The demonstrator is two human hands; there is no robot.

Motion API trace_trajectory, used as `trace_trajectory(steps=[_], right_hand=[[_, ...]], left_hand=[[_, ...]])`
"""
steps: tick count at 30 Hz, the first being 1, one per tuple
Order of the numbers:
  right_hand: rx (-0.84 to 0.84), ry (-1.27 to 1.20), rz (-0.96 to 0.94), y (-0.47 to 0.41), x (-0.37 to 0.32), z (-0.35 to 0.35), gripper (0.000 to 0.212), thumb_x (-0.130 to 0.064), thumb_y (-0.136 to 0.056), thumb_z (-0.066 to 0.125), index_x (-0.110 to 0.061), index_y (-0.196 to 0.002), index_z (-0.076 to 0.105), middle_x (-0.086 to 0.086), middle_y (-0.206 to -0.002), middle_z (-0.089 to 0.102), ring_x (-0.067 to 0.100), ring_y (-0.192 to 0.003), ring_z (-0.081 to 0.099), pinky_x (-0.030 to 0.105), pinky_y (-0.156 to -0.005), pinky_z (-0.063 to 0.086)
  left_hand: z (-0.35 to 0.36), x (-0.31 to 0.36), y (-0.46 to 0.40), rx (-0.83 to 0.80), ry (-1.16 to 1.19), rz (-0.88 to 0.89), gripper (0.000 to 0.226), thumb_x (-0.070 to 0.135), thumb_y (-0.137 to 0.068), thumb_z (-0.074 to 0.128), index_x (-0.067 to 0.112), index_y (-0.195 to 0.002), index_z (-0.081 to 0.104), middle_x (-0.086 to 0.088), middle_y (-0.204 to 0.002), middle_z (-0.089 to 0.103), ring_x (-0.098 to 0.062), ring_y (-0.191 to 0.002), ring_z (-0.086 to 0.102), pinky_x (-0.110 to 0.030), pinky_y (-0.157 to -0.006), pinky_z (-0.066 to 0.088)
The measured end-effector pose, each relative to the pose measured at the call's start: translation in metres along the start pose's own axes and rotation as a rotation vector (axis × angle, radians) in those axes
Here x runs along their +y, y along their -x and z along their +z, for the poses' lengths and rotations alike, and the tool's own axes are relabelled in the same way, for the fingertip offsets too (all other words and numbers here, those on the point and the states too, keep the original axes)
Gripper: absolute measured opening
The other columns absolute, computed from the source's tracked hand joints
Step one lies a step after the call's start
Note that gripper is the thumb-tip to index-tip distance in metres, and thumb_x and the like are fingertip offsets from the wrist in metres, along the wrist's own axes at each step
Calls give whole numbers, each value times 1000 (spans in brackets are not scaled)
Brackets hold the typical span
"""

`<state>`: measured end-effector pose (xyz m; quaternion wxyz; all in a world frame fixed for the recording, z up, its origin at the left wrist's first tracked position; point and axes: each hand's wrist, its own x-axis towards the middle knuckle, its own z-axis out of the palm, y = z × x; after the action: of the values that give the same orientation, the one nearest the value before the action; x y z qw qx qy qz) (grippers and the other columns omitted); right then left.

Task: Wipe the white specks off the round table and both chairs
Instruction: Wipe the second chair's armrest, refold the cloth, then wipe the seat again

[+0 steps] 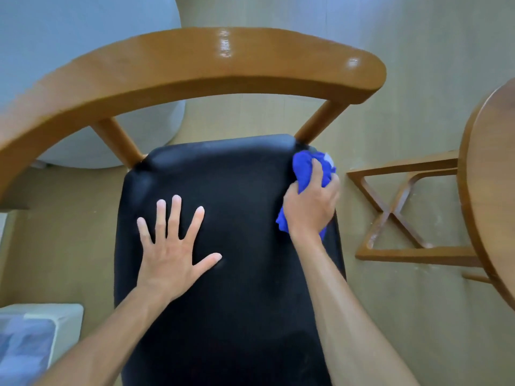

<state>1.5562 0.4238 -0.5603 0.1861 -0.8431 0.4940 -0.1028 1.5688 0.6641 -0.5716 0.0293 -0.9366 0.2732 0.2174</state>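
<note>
Left hand (170,252): grip spread flat on the chair seat (237,288).
Right hand (312,203): grip bunching a blue cloth (303,167) at the seat's right back corner.
Desk (490,190): right of chair.

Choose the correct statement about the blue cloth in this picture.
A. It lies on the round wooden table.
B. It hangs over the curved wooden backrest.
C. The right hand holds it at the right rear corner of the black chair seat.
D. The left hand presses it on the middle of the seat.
C: the right hand has its grip on the bunched blue cloth at the right rear corner of the black padded chair seat, while the left hand lies flat and bare on the seat.
</note>
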Motion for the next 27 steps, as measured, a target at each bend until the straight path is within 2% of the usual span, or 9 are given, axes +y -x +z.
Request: trace_trajectory(steps=[3,4,6,9,14,17,20,23,27], right_hand=[[-107,67,-427,10,-85,43,56,-20,-67,63,-25,-123,62,18,-128,53,36,-86,54,37,-68,47],[-178,106,-596,22,-111,54,55,-22,-65,63,-28,-120,63,15,-124,56,34,-85,54,33,-66,44],[-370,193,-878,47,-145,64,53,-28,-74,59,-35,-127,57,8,-128,52,30,-95,52,33,-71,39],[-507,238,-1066,32,-138,59,55,-33,-81,56,-38,-136,50,6,-140,45,29,-103,50,35,-79,43],[-332,94,-807,-42,-56,23,53,-22,-72,52,-27,-123,65,14,-125,58,37,-85,55,42,-67,49],[-266,49,-667,-62,4,-7,53,-23,-75,49,-27,-127,60,10,-130,53,36,-98,56,43,-81,51],[-217,-58,-274,-58,45,-25,52,-17,-82,54,-33,-131,55,3,-132,50,26,-113,53,33,-93,44],[-222,-112,43,-34,73,-38,52,-15,-85,52,-34,-134,52,1,-132,51,22,-116,53,26,-90,37],[-109,-101,94,-2,68,-39,52,-14,-86,56,-30,-136,52,0,-136,46,22,-122,48,27,-96,35]], left_hand=[[0,0,-1,2,23,-9,90,80,-81,8,23,-149,19,-20,-158,11,-42,-145,8,-69,-106,15],[-1,0,-2,-4,33,-16,90,80,-81,3,21,-148,22,-21,-157,14,-43,-144,11,-69,-106,14],[-2,0,-3,-19,60,-26,92,79,-82,-1,19,-144,29,-22,-155,21,-44,-143,15,-69,-106,16],[-3,0,-3,-28,62,-27,92,82,-80,4,21,-144,30,-21,-155,20,-43,-143,14,-68,-106,16],[-5,-1,-1,-6,62,-7,92,83,-78,9,25,-147,26,-19,-157,16,-41,-145,12,-71,-104,18],[-8,0,-2,-13,79,-10,92,83,-79,6,25,-147,26,-20,-157,17,-42,-144,13,-72,-104,18],[-9,0,-1,-28,85,-11,92,83,-79,5,24,-147,26,-21,-156,18,-43,-144,12,-73,-103,18],[-11,0,-2,-38,88,-15,92,82,-79,4,23,-146,25,-22,-156,18,-44,-144,13,-73,-103,18],[-10,1,-3,-44,99,-19,91,81,-80,3,22,-146,25,-23,-156,18,-45,-143,15,-73,-103,17]])
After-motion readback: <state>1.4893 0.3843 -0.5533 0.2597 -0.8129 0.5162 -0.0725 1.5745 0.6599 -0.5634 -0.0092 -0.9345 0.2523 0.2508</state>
